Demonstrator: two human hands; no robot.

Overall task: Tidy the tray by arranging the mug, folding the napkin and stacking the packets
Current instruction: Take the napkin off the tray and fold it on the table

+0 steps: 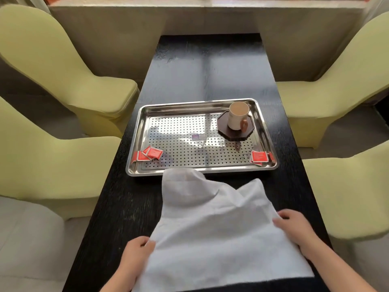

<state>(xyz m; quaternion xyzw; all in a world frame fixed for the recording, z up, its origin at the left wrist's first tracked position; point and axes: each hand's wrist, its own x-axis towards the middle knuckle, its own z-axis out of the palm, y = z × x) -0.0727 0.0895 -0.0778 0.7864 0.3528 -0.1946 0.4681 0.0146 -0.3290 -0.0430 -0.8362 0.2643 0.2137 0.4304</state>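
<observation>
White napkin [221,224] spread on table [117,207] before tray [136,123]; my left hand [136,249] and right hand [294,226] each pinch a side. One mug [237,115] on coaster [235,132]. Red packets: left pile [148,154], right pile [260,157], count unclear. Print unreadable.

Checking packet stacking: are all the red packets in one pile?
No: red packets lie at the tray's near-left corner, others at its near-right.

1. A long black table [210,66] ran toward a pale ledge [206,15] below a window.
2. Yellow-green chairs stood on both sides, two at the left [52,60] and two at the right [341,76].
3. Daylight glared off the tabletop.
4. The floor [29,239] was pale.
</observation>
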